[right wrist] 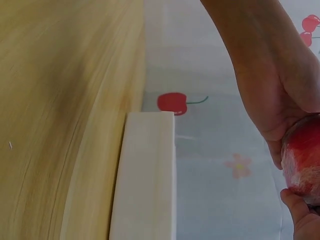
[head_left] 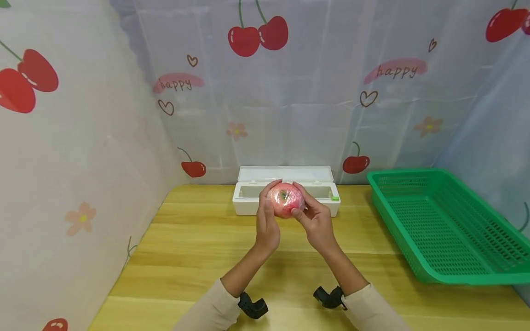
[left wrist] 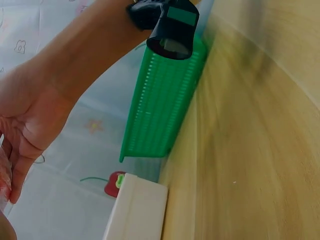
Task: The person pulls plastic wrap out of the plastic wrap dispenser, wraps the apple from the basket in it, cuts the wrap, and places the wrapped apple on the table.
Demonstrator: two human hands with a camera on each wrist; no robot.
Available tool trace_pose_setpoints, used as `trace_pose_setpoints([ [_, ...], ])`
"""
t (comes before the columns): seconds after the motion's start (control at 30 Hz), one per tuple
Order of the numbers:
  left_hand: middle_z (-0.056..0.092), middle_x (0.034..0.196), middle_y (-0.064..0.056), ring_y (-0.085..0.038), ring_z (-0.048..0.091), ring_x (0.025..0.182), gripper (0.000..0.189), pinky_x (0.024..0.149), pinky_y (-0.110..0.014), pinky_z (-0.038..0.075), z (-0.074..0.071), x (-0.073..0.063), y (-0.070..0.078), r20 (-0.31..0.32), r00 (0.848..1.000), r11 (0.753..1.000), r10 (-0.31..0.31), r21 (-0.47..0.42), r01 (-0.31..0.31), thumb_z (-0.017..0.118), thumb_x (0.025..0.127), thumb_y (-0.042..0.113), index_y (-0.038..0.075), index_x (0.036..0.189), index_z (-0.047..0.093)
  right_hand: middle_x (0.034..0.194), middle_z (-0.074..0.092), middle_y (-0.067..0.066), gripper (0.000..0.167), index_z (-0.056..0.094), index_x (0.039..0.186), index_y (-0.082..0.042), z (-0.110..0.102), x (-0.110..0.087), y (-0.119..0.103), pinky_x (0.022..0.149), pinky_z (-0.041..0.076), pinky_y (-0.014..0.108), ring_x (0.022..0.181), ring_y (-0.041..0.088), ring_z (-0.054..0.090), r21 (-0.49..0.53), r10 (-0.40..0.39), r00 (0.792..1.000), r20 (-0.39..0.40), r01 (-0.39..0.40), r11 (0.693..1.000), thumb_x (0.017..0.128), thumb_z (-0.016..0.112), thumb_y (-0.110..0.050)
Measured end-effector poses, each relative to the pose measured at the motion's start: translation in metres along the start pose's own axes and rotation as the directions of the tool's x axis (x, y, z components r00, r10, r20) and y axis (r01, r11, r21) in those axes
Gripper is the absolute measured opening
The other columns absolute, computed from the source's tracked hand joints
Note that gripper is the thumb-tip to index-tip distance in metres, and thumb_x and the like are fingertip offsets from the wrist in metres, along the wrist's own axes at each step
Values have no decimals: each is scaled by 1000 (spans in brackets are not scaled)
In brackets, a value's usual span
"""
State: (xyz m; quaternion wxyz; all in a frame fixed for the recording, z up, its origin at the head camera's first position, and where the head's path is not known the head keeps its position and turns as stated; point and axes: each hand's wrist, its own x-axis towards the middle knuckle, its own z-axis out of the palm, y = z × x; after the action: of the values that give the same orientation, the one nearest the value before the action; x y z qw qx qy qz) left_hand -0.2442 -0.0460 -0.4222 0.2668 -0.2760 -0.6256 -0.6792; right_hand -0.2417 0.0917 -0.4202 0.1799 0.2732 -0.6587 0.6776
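A red apple (head_left: 285,200), covered in shiny clear plastic film, is held up above the table between both hands. My left hand (head_left: 268,226) cups its left side, fingers curving around the back. On the other side, my right hand (head_left: 319,226) grips it with the thumb across the near lower face. The stem hollow faces the head camera. Wrinkled film shows on the apple (right wrist: 302,160) in the right wrist view. Just behind the hands is a white oblong box (head_left: 248,207), its lid (head_left: 285,174) raised. The apple and hands partly hide the box's inside.
A green slatted plastic basket (head_left: 426,262) stands on the right of the wooden table (head_left: 186,257). Printed cloth (head_left: 290,115) hangs behind and at both sides. A black wrist mount (head_left: 253,307) is on the left forearm, another mount (head_left: 329,298) on the right.
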Motion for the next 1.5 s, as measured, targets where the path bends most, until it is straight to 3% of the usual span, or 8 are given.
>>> trace_pose_setpoints([
  [0.2, 52, 141, -17, -24, 52, 124, 43, 101, -29, 51, -7, -1, -15, -22, 998, 998, -53, 24, 54, 21, 109, 2, 3, 147, 41, 148, 52, 19, 62, 47, 151, -4, 4, 1, 4, 96, 54, 28, 126, 17, 57, -28, -1, 1000, 14, 1, 1000, 93, 68, 5],
  [0.4, 50, 145, -14, -25, 52, 126, 42, 101, -31, 52, -16, 4, -17, -25, 996, 995, -80, -62, 78, 22, 112, 14, 6, 147, 45, 157, 43, 10, 63, 38, 157, -11, 1, 4, 3, 109, 43, 30, 141, 22, 45, -78, -3, 993, 121, 12, 997, 100, 62, -2],
  [0.5, 51, 146, -16, -25, 52, 128, 44, 100, -31, 52, -18, 7, -17, 1, 997, 992, -83, -97, 83, 21, 111, 17, 5, 147, 44, 159, 41, 9, 60, 38, 157, -10, -4, 6, 2, 113, 39, 32, 146, 25, 40, -39, -20, 990, 143, 25, 999, 101, 59, -2],
  [0.67, 48, 150, -21, -29, 47, 138, 42, 107, -36, 48, -19, 9, -19, 80, 994, 982, -71, -171, 84, 20, 111, 16, -1, 145, 37, 160, 40, 12, 70, 35, 158, -8, -11, 8, 1, 110, 43, 31, 145, 25, 41, 46, -9, 988, 154, 2, 999, 96, 67, -2],
  [0.93, 35, 162, -2, -23, 28, 151, 48, 119, -37, 34, -21, 7, -22, 177, 976, 980, -126, -133, 150, 19, 113, 32, 2, 149, 30, 157, 42, 15, 73, 39, 156, -5, -19, 9, 2, 106, 48, 33, 138, 24, 48, 110, 51, 977, 208, -75, 991, 91, 72, 1],
  [1.13, 29, 165, 0, -19, 25, 152, 49, 119, -43, 33, -24, 8, -20, 213, 965, 967, -153, -168, 191, 19, 112, 30, 10, 156, 26, 154, 45, 14, 77, 41, 155, -7, -20, 8, 3, 100, 53, 34, 134, 25, 51, 110, 99, 967, 234, -128, 986, 88, 78, -5],
  [1.3, 30, 165, 1, -18, 23, 153, 49, 121, -48, 28, -19, 9, -16, 142, 981, 983, -132, -109, 147, 17, 111, 25, 15, 158, 28, 146, 53, 20, 74, 47, 150, -1, -17, 7, 4, 99, 53, 33, 128, 23, 56, 123, 60, 985, 161, -80, 989, 84, 81, -1],
  [1.5, 39, 157, -3, -25, 45, 136, 58, 107, -40, 48, -8, 2, -15, 49, 998, 998, -51, -27, 52, 25, 110, 49, 13, 155, 36, 149, 51, 18, 76, 48, 150, -5, -6, 3, 4, 98, 53, 31, 130, 20, 55, 55, 39, 998, 54, -42, 998, 82, 82, 2],
])
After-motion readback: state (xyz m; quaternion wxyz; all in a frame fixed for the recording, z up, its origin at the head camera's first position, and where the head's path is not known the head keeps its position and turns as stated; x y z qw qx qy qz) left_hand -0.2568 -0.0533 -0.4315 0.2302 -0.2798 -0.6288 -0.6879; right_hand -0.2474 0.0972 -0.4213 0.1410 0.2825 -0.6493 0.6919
